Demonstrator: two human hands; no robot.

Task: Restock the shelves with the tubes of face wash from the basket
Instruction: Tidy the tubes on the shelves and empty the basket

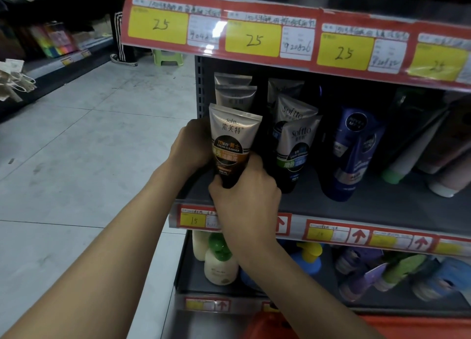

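1. Silver-and-black tube (230, 145) of face wash is held upright, cap end down, at the left end of the middle shelf (382, 206), near its front edge.
2. Left hand (190, 145) grips the tube's left side at mid-height. Its fingertips are hidden behind the tube.
3. Right hand (246, 196) is curled round the tube's black lower end. Whether the cap touches the shelf cannot be told.
4. Two matching tubes (235, 96) stand directly behind it, toward the far wall.
5. Right of that row are green-banded tubes (295, 145), then blue tubes (354, 145), several leaning.
6. Price labels (254, 39) marked 25 run along the shelf above.
7. Pump bottles (220, 264) stand on the shelf below.
8. Red basket (270, 323) shows partly at the near bottom edge.
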